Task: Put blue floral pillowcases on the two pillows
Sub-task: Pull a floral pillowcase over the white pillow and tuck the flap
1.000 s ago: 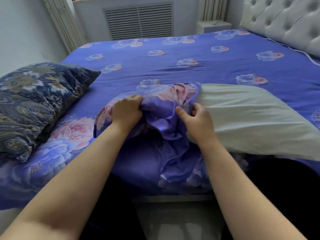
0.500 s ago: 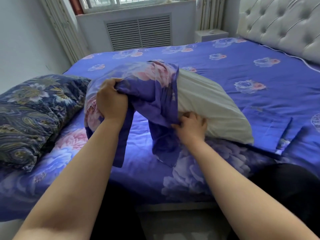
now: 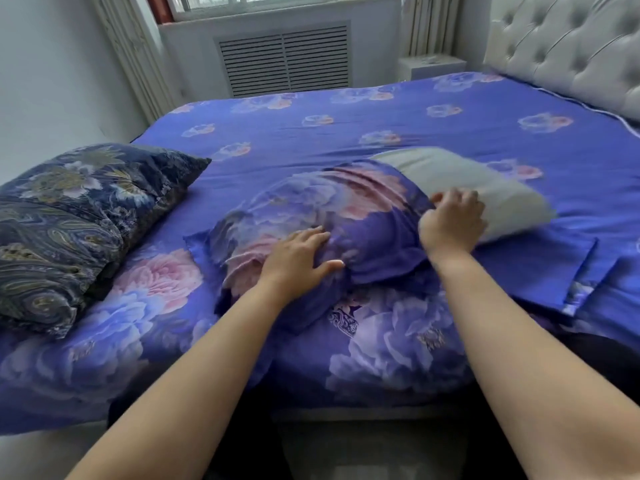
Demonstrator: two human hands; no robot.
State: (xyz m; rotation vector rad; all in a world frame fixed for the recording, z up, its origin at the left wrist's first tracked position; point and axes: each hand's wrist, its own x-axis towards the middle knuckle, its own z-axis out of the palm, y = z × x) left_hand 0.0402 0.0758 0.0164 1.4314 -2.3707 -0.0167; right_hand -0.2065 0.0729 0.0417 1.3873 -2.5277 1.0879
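pillowcase [image 3: 346, 216] half over pillow [image 3: 485, 192]

Blue floral pillowcase [image 3: 332, 216] drawn partway over a white pillow [image 3: 460, 181] lying on the bed [image 3: 346, 133], the pillow's right end bare. Left hand [image 3: 298, 258] flat on the covered end, fingers [image 3: 311, 237] spread; right hand [image 3: 450, 223] at the case's open edge, fingers curled into the fabric. Dark paisley pillow [image 3: 76, 220] at the left edge, folded blue cloth [image 3: 540, 268] just right of the right forearm, tufted headboard [image 3: 571, 46] at upper right.
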